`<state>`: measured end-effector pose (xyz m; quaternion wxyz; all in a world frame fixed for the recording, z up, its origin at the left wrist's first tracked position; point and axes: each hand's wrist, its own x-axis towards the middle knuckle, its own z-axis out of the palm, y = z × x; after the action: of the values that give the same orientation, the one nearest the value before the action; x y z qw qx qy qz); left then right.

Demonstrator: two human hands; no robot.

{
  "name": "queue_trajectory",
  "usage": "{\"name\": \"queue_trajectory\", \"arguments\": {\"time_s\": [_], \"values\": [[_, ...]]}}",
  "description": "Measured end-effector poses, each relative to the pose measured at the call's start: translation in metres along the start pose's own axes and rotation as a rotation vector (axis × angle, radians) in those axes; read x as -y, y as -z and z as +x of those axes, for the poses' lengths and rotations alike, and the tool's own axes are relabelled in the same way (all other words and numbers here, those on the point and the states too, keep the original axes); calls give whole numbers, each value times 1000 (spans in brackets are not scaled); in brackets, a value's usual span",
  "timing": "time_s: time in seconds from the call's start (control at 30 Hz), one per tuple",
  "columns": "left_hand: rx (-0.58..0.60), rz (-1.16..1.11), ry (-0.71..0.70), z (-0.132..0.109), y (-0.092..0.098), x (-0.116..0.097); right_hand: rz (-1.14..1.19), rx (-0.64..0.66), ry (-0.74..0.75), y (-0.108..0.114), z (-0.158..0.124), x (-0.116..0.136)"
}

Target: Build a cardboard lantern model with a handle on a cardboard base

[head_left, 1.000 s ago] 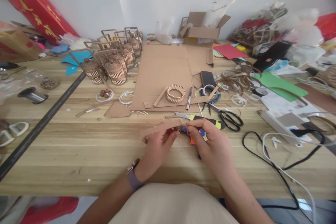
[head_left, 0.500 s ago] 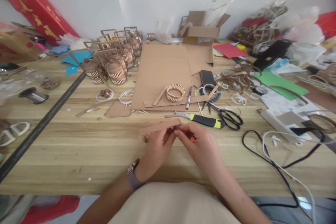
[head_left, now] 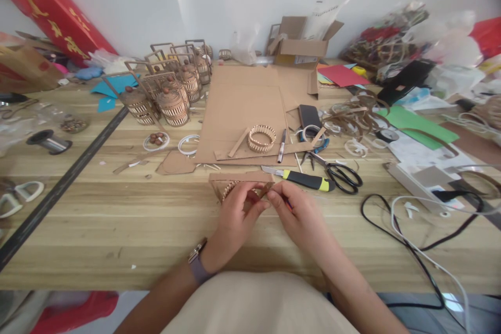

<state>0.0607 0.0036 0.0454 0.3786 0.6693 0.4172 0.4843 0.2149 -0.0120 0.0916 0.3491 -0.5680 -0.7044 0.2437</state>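
My left hand [head_left: 237, 214], with a watch on its wrist, is closed on a small ring of pale slats [head_left: 229, 189], mostly hidden behind the fingers. Just behind that ring is a narrow cardboard strip [head_left: 238, 177]. Between my two sets of fingertips shows a short brown strip [head_left: 266, 188]. The thumb and fingers of my right hand [head_left: 299, 211] pinch its right end. Something small, orange and blue [head_left: 288, 205], peeks out of the right hand; its kind is hidden. A utility knife [head_left: 307, 180], blade out, lies just beyond the right hand.
Another slatted ring [head_left: 261, 139] and a marker [head_left: 282, 147] lie by the cardboard sheet [head_left: 245, 109]. Black scissors [head_left: 340, 175] are to the right, near looped cables [head_left: 407, 240]. Several small lidded baskets with handles [head_left: 174, 107] stand back left.
The cardboard strip behind my left hand has gone from tilted to nearly level, and the slatted ring shows more. Both hands stay close together; the brown strip between the fingertips is now plainer.
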Motion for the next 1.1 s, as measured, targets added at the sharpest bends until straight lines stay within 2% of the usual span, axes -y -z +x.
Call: {"name": "queue_trajectory", "arguments": {"time_s": [0.13,0.23,0.37,0.47,0.57,0.63,0.7,0.83,0.97,1.03,1.1], "values": [[6,-68,21,-1,2,-2,-138,-136,145,-5,-4,-4],[13,-9,10,-4,7,-8,-197,-133,212,-3,-4,-5],[3,174,-114,-18,23,-14,-173,-119,235,4,-2,-4],[-44,263,-126,-35,42,-15,-102,-53,161,9,-3,-5],[-200,337,-118,-44,60,-21,-2,13,12,13,-5,-8],[-302,361,-235,-39,69,-33,70,37,-72,14,-6,-10],[-327,410,-430,-22,76,-48,129,34,-124,15,-5,-11],[-57,710,-553,24,78,-70,148,3,-167,15,-3,-10],[167,692,-571,53,69,-67,90,-18,-123,15,-2,-9],[230,655,-520,57,65,-64,41,-32,-67,16,-2,-8],[229,629,-452,58,65,-64,-4,-47,-1,16,-2,-7]]}}
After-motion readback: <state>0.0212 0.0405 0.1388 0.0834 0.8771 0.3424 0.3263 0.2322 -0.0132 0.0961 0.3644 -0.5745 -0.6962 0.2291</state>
